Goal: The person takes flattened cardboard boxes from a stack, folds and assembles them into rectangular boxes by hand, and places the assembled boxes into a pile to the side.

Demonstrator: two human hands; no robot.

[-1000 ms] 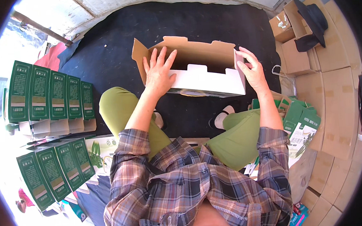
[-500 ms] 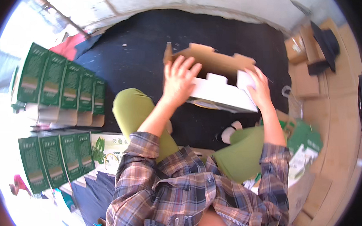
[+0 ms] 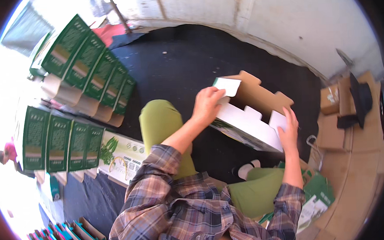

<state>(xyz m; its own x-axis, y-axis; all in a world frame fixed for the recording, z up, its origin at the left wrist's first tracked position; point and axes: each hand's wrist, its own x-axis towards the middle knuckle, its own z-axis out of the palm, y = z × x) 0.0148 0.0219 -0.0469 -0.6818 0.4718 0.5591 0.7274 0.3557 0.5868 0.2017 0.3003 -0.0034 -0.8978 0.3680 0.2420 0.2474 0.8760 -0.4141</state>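
The open carton (image 3: 249,126) sits right of the frame's centre, mouth up, between your hands. Your right hand (image 3: 290,131) grasps its right end, thumb by the white right flap (image 3: 277,120); your left hand (image 3: 206,106) curls against the white left flap (image 3: 227,87), whether pinching I cannot tell. Best keep both ends evenly steadied and press lightly along the creases, so the cardboard doesn't buckle.
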